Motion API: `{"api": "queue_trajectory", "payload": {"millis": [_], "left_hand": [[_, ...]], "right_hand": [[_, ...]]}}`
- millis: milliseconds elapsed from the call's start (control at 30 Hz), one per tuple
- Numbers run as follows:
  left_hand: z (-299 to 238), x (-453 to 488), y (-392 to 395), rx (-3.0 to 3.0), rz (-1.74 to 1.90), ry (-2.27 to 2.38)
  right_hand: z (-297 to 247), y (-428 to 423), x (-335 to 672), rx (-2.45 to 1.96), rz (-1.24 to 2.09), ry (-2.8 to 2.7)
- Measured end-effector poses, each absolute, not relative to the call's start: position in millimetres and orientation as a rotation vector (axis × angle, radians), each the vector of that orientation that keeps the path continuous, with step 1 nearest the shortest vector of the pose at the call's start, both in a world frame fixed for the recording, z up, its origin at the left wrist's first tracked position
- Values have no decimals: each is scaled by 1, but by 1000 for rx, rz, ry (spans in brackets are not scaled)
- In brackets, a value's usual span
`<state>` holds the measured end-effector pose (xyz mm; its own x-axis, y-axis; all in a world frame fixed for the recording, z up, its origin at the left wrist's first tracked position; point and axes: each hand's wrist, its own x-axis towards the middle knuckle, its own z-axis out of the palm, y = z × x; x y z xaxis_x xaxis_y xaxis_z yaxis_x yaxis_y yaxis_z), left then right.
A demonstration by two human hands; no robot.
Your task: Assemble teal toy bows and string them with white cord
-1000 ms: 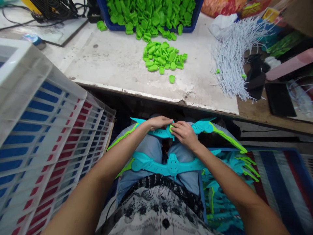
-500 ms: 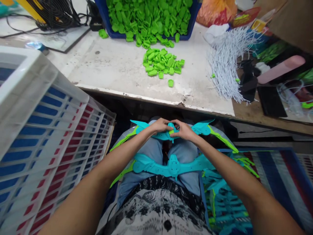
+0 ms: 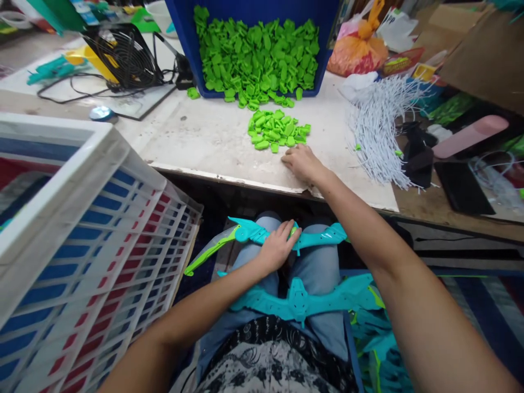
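While left hand [image 3: 278, 246] holds turquoise frame [image 3: 320, 239] | right hand [image 3: 305, 165] on scuffed tabletop [image 3: 216, 134], grip unclear | black fan [image 3: 137, 57] beyond

Light middling and fairly even; source out of view. White tabletop [image 3: 216, 136] the brightest broad surface, greyish, its stains readable. Space under its front edge drops to near black, detail lost. Cardboard [image 3: 487, 57] at upper right sits in brown shade. Small white glint on the turquoise part [image 3: 321, 239] to the right of the left hand [image 3: 278, 248]; pale sheen along the pink bottle [image 3: 470, 136]. Wide-lens stretch: crate [image 3: 104, 143] at left looms large, forearms [image 3: 405, 267] swell toward the lower corners. Green pieces [image 3: 276, 130] mid-frame reasonably clear; upper left corner soft. Striped fabric [image 3: 478, 322] at lower right dim and blurred.
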<state>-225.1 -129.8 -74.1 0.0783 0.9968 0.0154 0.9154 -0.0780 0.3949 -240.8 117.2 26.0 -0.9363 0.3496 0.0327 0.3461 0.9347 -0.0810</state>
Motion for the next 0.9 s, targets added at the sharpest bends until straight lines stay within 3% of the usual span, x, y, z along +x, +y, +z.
{"api": "queue_trajectory", "payload": {"millis": [233, 433, 600, 733, 900], "left_hand": [[-31, -269, -85, 1767, 355, 1492], [-35, -288, -39, 1158, 303, 1149], [-45, -292, -30, 1252, 340, 1254], [-50, -298, -35, 1229, 458, 1167], [-56, -297, -37, 1055, 465, 1046]], "right_hand": [[10, 106, -167, -747, 694, -2447], [6, 111, -137, -796, 467, -2511], [12, 73, -124, -745, 506, -2467], [-16, 3, -87, -538, 570, -2550], [-62, -41, -62, -453, 405, -2657]]}}
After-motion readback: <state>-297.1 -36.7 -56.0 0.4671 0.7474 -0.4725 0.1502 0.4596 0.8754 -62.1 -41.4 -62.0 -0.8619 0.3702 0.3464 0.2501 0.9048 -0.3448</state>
